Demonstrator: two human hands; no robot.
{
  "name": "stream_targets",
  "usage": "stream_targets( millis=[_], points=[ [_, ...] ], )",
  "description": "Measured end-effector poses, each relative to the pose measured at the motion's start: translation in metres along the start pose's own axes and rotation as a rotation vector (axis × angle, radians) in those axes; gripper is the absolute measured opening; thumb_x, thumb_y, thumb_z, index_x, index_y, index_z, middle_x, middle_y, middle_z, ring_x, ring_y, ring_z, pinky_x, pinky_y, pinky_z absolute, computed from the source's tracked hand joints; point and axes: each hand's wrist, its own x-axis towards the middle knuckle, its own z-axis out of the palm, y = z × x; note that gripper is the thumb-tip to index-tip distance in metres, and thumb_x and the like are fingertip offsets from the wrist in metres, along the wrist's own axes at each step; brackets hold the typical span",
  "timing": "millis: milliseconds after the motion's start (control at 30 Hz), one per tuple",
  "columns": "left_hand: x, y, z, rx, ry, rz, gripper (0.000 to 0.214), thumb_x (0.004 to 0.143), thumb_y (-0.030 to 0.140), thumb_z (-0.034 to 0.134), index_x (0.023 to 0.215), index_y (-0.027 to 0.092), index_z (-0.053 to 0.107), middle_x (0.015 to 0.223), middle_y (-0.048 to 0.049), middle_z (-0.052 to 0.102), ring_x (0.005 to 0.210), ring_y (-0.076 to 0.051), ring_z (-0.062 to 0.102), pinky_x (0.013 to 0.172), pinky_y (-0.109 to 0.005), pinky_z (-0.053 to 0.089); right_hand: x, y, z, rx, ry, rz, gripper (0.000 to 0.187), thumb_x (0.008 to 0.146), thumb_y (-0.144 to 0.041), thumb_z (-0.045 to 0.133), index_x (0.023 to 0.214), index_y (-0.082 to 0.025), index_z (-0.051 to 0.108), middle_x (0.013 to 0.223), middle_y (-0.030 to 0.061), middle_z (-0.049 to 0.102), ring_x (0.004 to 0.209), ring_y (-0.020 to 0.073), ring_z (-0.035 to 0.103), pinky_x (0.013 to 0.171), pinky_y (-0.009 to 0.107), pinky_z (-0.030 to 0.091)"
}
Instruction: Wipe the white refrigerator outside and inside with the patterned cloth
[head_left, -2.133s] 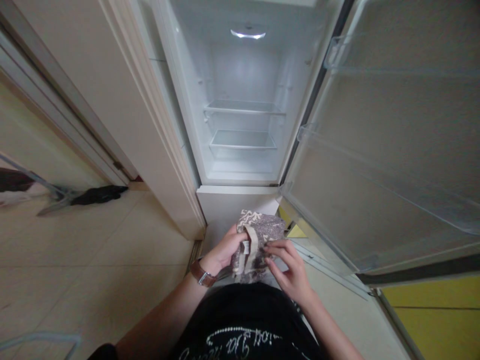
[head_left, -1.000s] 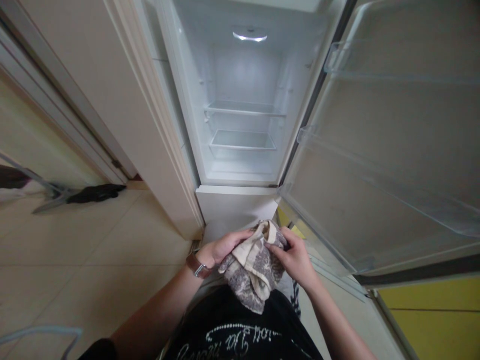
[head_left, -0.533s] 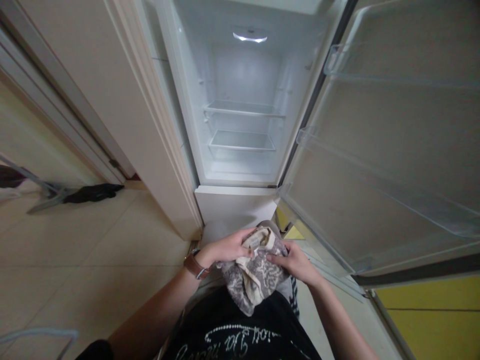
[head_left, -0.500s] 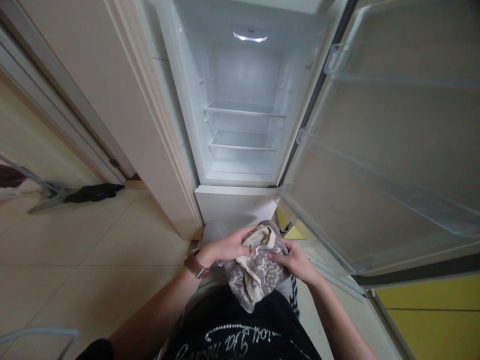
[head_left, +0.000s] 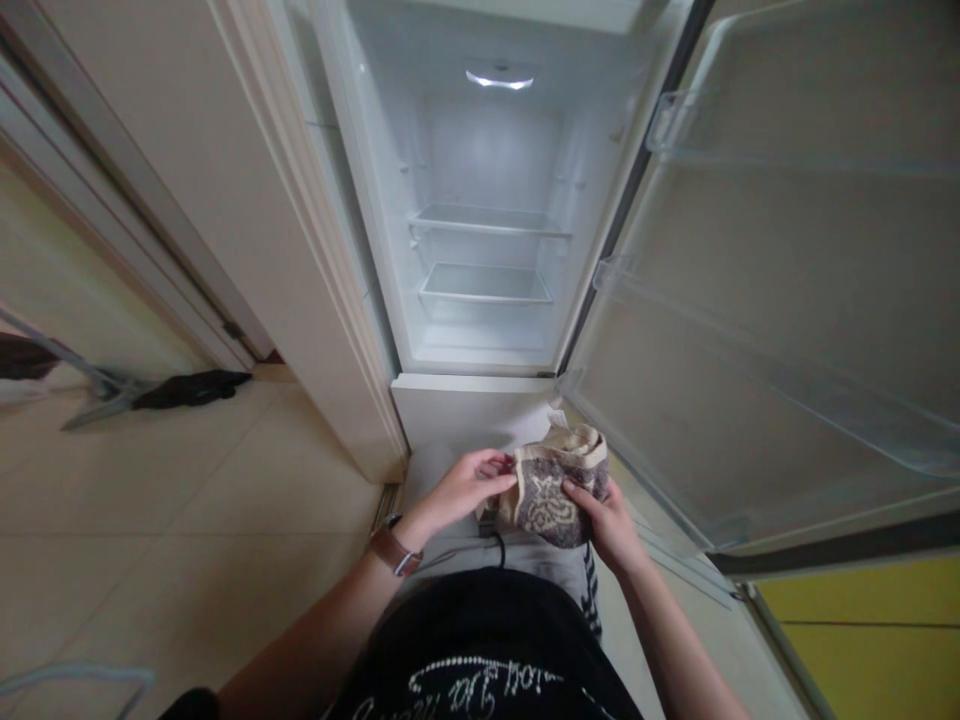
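While the R hand (head_left: 611, 520) is grasping the patterned cloth (head_left: 551, 500) from its R side, thumb on front, prob. keeping the folds together, the L hand (head_left: 469, 490) is meeting its L edge; can't tell if it's pinching. Cloth's being held out past the black shirt (head_left: 495, 620), w/ the fridge (head_left: 487, 140) standing ahead & its door (head_left: 817, 250) hanging open on the R, prob. why the light (head_left: 499, 80) is glowing.
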Motion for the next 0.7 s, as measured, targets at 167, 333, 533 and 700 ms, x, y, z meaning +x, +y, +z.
stream_targets(
  millis=[167, 333, 533, 700],
  points=[
    [-0.004, 0.005, 0.013, -0.240, -0.104, -0.103, 0.048, 0.080, 0.035, 0.082, 0.122, 0.017, 0.070, 0.104, -0.0063, 0.070, 0.096, -0.019, 0.064, 0.087, -0.030, 0.049, -0.006, 0.001, -0.007, -0.075, -0.167, -0.011, 0.055, 0.072, -0.047, 0.090, 0.115, -0.018, 0.072, 0.120, 0.0104, 0.075, 0.108, 0.0274, 0.071, 0.102, 0.042, 0.054],
    [-0.009, 0.014, 0.002, -0.422, -0.130, -0.036, 0.041, 0.067, 0.024, 0.093, 0.100, 0.017, 0.072, 0.098, -0.0037, 0.069, 0.093, -0.015, 0.063, 0.085, -0.026, 0.049, -0.008, 0.007, -0.012, -0.057, -0.159, 0.002, 0.056, 0.071, -0.049, 0.090, 0.115, -0.020, 0.072, 0.119, 0.0096, 0.075, 0.106, 0.0271, 0.071, 0.101, 0.042, 0.055],
    [-0.004, 0.016, -0.005, -0.343, -0.026, 0.057, 0.037, 0.072, 0.030, 0.089, 0.104, 0.015, 0.078, 0.103, -0.0086, 0.074, 0.093, -0.018, 0.066, 0.089, -0.031, 0.051, -0.013, 0.004, -0.009, -0.027, -0.162, 0.027, 0.056, 0.063, -0.049, 0.094, 0.107, -0.020, 0.072, 0.110, 0.0090, 0.077, 0.096, 0.0269, 0.073, 0.095, 0.044, 0.057],
    [0.004, 0.018, -0.005, -0.033, 0.353, 0.196, 0.031, 0.079, 0.029, 0.079, 0.107, 0.017, 0.076, 0.109, -0.0078, 0.071, 0.090, -0.017, 0.065, 0.086, -0.030, 0.052, -0.012, 0.002, 0.000, 0.014, -0.126, 0.026, 0.057, 0.064, -0.050, 0.093, 0.107, -0.021, 0.070, 0.106, 0.0086, 0.078, 0.093, 0.0264, 0.073, 0.090, 0.042, 0.058]
  ],
)
